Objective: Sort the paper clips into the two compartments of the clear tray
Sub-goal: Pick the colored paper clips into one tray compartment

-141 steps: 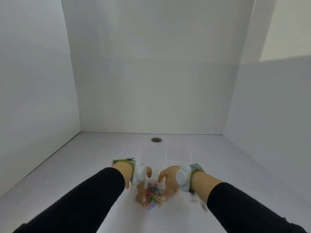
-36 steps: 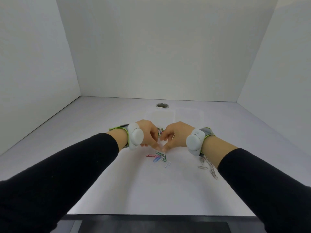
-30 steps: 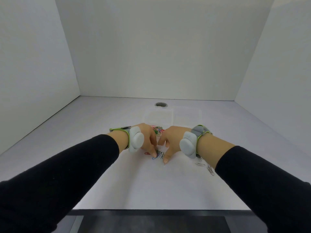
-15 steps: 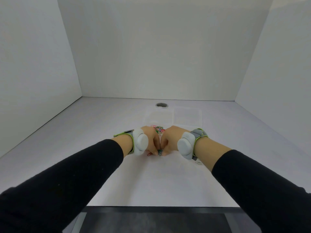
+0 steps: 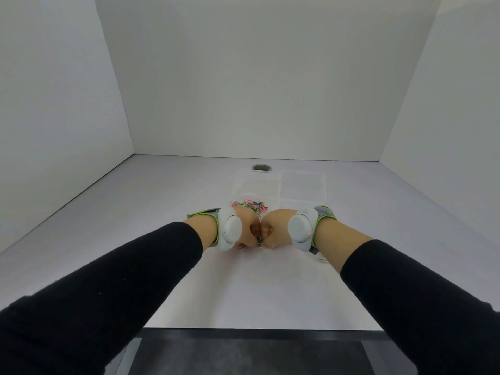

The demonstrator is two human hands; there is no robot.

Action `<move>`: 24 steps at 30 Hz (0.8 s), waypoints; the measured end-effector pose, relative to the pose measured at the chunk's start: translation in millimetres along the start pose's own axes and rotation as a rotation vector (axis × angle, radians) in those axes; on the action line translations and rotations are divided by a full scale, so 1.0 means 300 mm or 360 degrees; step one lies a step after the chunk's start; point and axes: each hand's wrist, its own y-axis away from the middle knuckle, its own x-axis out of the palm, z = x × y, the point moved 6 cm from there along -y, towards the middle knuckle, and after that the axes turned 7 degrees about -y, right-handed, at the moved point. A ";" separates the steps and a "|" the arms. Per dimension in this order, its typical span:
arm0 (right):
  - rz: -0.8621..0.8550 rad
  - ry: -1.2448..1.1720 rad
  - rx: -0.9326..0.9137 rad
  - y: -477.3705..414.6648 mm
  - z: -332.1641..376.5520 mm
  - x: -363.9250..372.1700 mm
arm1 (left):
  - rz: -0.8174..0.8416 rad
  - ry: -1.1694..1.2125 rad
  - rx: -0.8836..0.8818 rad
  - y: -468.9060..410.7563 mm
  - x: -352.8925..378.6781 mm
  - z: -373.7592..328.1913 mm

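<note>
My left hand [image 5: 246, 230] and my right hand [image 5: 273, 229] are curled into fists, knuckles touching, resting on the white table. Bits of coloured paper clips [image 5: 259, 241] peek out between and under the fingers. Just beyond the hands lies the clear tray [image 5: 303, 185] with two compartments. A heap of coloured paper clips [image 5: 250, 205] sits in its left compartment; the right compartment looks bare. A few silver paper clips [image 5: 322, 259] lie on the table under my right wrist, mostly hidden.
A round metal grommet hole [image 5: 261, 167] sits behind the tray near the back wall. White walls close in the table on three sides. The table's front edge [image 5: 259, 329] runs across the bottom, with a dark floor below.
Both hands closed over the loose coloured clips in front of the tray and drew together into fists. The clips that lay spread on the table are now hidden under the fingers.
</note>
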 end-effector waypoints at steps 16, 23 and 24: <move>-0.0382 -0.0362 -0.0032 0.027 -0.019 -0.110 | -0.0377 0.0503 -0.0062 0.009 -0.127 0.053; -0.0833 -0.0607 0.0170 -0.016 -0.081 -0.220 | -0.0814 0.0408 -0.0328 -0.054 -0.254 0.087; -0.0846 -0.0620 0.0213 -0.028 -0.086 -0.216 | -0.0819 0.0405 -0.0353 -0.066 -0.245 0.092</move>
